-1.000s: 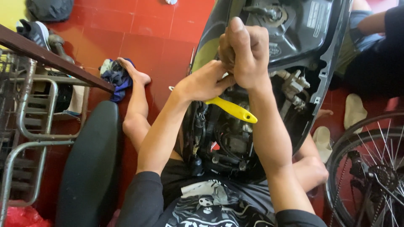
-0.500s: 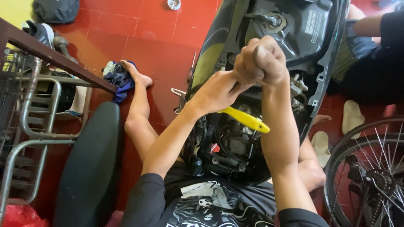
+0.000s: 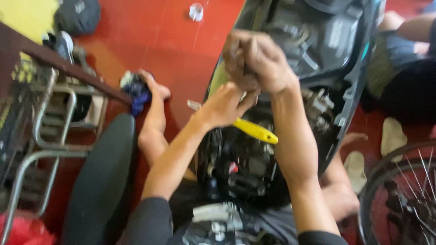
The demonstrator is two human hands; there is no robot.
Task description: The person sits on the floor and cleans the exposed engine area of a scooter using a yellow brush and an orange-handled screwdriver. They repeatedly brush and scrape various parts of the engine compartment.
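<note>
Hands (image 3: 245,81) higher than before, yellow-handled tool (image 3: 254,130) beneath, picture now blurred.

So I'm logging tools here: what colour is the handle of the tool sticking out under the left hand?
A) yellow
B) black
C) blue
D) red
A: the handle poking out below the left hand is bright yellow against the dark engine parts.
</note>
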